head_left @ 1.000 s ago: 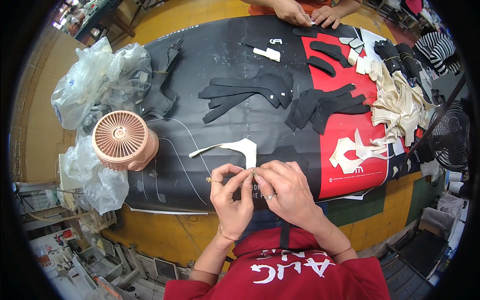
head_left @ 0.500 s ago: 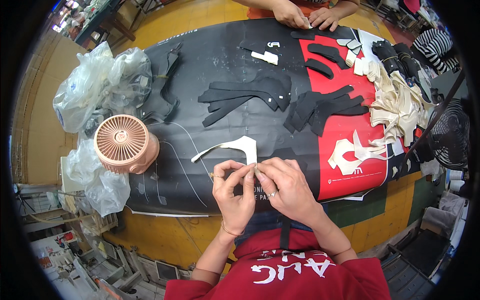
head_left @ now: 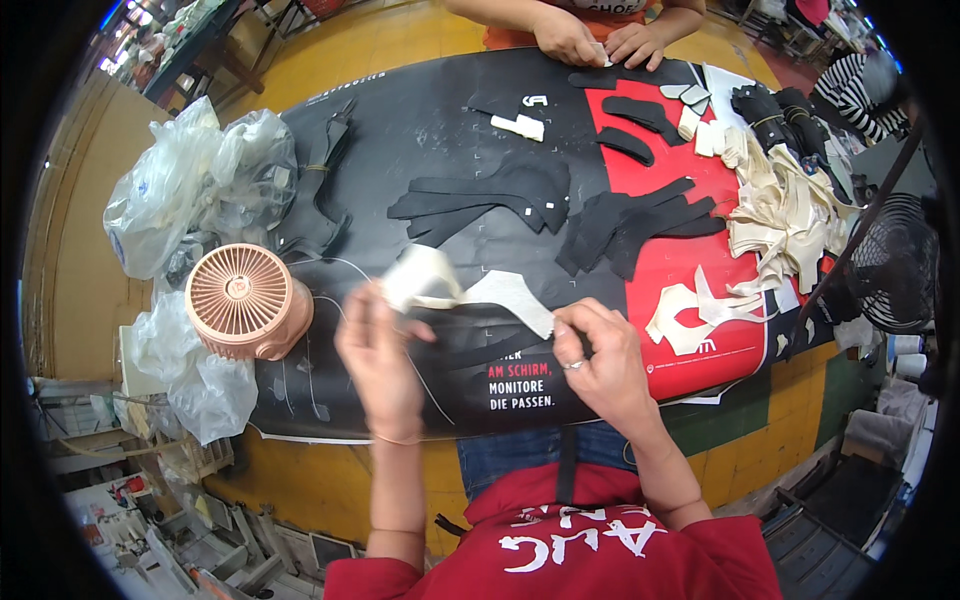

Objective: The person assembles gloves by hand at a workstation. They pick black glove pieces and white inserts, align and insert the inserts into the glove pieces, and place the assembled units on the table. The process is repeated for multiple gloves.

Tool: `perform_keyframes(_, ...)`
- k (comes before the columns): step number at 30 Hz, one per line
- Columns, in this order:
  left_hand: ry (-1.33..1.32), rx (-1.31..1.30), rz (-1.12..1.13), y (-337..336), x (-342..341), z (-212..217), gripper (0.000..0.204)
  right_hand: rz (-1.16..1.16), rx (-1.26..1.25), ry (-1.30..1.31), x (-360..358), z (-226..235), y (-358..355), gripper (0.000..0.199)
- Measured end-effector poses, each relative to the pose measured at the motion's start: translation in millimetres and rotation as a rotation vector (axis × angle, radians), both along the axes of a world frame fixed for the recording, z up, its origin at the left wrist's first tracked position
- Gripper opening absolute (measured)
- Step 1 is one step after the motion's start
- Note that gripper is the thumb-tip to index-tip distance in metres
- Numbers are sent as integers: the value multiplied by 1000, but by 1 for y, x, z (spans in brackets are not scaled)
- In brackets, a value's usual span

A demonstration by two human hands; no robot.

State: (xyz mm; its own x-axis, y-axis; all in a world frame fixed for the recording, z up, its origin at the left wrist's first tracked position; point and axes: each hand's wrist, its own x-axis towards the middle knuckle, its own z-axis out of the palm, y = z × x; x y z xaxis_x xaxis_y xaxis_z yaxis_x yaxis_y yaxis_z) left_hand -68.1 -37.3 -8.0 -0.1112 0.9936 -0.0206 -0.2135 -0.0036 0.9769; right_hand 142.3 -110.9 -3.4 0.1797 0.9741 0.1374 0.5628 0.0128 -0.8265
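My right hand [head_left: 600,350] pinches the narrow lower end of a curved white cut piece [head_left: 505,295], which looks like fabric with a smooth side. My left hand [head_left: 380,350], smeared by motion, has a cream strip [head_left: 420,280] at its fingertips, raised and curling. The strip meets the far end of the white piece between my hands; I cannot tell whether the two are still joined. Beneath them on the black table cover [head_left: 440,120] lies a dark cut piece [head_left: 485,345], partly hidden.
Black cut pieces [head_left: 490,190] lie in fanned stacks, with cream pieces [head_left: 785,215] heaped at the right. On the left stand a pink fan [head_left: 240,300] and plastic bags [head_left: 200,180]. Across the table, another person's hands [head_left: 600,42] work on a small piece.
My hands were together, pinching the white piece's end. Now they are apart: the left has swung left and up with the cream strip, while the right has shifted slightly right.
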Motion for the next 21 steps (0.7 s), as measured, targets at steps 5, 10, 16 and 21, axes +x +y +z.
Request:
perform_keyframes(5, 97, 287, 294, 93, -35, 31, 23, -46, -71, 218, 28, 12, -10, 15)
perform_keyframes(10, 991, 322, -22, 122, 1, 41, 44, 47, 30, 208, 36, 20, -22, 10)
perform_keyframes(16, 800, 547, -664, 26, 30, 23, 58, 239, 280, 57, 29, 24, -37, 9)
perform_keyframes(21, -6, -349, -1117, -26, 26, 29, 38, 274, 290, 107, 35, 20, -43, 12)
